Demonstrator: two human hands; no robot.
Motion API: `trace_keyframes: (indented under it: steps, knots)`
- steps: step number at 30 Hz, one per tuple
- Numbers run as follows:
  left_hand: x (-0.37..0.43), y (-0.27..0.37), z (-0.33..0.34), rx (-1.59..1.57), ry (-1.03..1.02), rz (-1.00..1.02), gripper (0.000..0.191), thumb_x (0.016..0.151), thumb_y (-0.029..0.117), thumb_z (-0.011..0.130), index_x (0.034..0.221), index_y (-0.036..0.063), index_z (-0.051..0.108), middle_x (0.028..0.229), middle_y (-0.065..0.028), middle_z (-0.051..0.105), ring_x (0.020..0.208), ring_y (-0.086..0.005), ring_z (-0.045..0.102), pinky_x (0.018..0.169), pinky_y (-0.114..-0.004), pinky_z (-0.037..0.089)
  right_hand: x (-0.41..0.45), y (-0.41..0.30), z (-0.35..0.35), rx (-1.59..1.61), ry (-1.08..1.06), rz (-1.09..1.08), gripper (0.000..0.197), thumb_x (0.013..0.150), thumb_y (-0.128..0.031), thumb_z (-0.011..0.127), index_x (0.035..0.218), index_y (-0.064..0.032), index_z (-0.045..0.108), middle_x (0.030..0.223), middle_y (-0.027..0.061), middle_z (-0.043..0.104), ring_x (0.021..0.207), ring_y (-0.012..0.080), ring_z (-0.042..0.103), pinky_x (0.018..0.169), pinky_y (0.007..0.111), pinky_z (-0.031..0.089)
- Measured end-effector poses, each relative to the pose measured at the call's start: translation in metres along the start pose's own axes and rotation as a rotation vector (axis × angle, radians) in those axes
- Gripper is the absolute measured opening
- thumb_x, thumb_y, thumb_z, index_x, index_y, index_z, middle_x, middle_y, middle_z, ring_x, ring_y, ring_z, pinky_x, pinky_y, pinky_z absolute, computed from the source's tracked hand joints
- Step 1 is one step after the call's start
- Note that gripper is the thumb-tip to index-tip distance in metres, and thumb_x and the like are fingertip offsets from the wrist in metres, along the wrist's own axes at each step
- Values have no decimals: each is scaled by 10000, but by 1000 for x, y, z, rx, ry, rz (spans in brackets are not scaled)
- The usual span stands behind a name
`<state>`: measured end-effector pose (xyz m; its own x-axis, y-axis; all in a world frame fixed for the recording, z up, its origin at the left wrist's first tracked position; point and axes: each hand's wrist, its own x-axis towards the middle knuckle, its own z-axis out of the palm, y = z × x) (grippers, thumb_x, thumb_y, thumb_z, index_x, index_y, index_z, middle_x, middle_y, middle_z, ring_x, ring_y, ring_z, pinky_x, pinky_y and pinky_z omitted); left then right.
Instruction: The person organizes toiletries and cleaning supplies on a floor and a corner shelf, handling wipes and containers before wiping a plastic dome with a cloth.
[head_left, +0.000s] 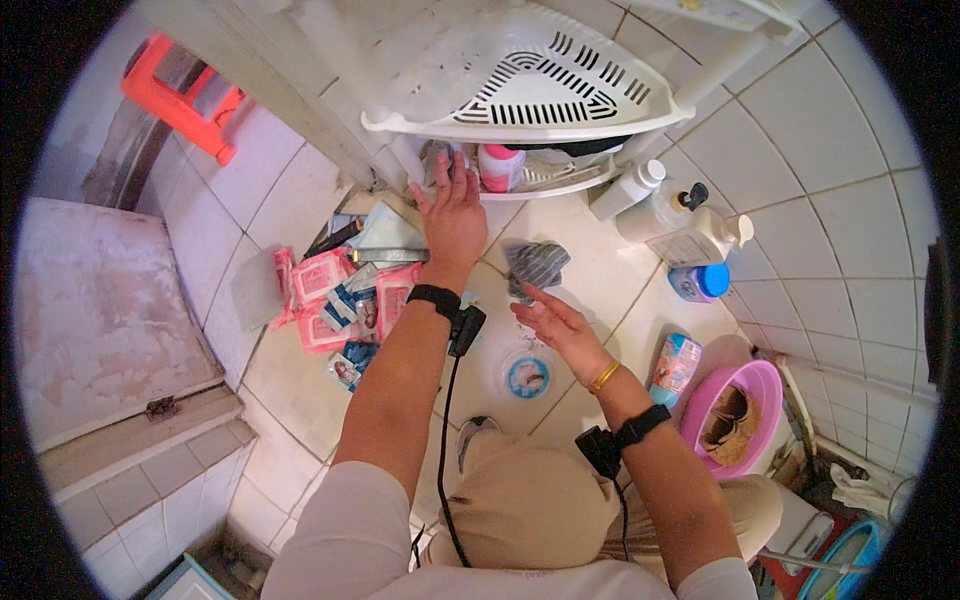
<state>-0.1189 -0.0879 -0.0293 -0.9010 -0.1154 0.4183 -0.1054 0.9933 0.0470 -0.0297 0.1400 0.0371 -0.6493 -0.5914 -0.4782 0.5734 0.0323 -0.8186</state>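
Note:
My left hand (454, 217) reaches to the left end of the low shelf (517, 196) of a white plastic corner rack. Its extended fingers cover part of a greyish, see-through item (435, 163); whether they grip it is hidden. Just right of those fingers stands a white bottle with a pink cap (500, 169). Over the tiled floor, my right hand (559, 330) hangs with fingers apart and nothing in it. A crumpled grey striped cloth (538, 264) lies just beyond its fingertips. Left of my left forearm are several pink wipes packs (319, 277) and small blue-and-white sachets (341, 306).
Above the low shelf juts a slotted white shelf (555, 90). Several bottles, including a pump bottle (652, 214), and a blue-lidded jar (697, 283) line the right wall. A pink basin (690, 420) and a blue-pink bottle (675, 367) sit nearer. An orange stool (176, 112) stands far left.

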Motion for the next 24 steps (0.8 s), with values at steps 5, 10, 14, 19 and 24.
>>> trace_keyframes:
  steps: [5,10,14,19,24]
  knots:
    - [-1,-8,7,-47,-35,-18,403,847,164,529,1235,103,619,1493,-102,405,1449,-317,242,1067,-729,118,0,-5,9,-5,-6,36,569,1002,-343,525,1475,-73,360,1331,124,573,1260,199,510,1054,306,374]
    - [-3,-3,2,-58,-78,-15,446,860,174,497,1292,93,576,1514,-117,374,1455,-306,229,1080,-718,100,1,-13,12,-78,27,87,631,983,-480,500,1475,-106,373,1352,98,567,1253,197,516,1024,301,383]
    - [-23,-9,-13,-59,-88,-12,585,844,170,531,1424,150,455,1541,-122,323,1451,-325,230,1080,-713,126,11,-7,15,-134,-3,129,682,959,-566,475,1495,-166,345,1426,57,503,1345,211,428,1102,385,279]
    - [-70,-32,-40,-54,-157,-156,590,893,158,469,1468,87,356,1535,-151,325,1433,-329,281,1110,-640,192,21,-6,31,-163,-26,92,654,971,-542,478,1484,-150,369,1411,79,516,1321,216,450,1074,390,321]
    - [-128,-70,-69,29,-253,-349,618,878,113,539,1460,37,345,1499,-195,365,1373,-343,377,1085,-535,302,28,-2,42,-181,-51,81,662,964,-550,487,1473,-139,388,1411,83,519,1338,228,433,1096,396,300]
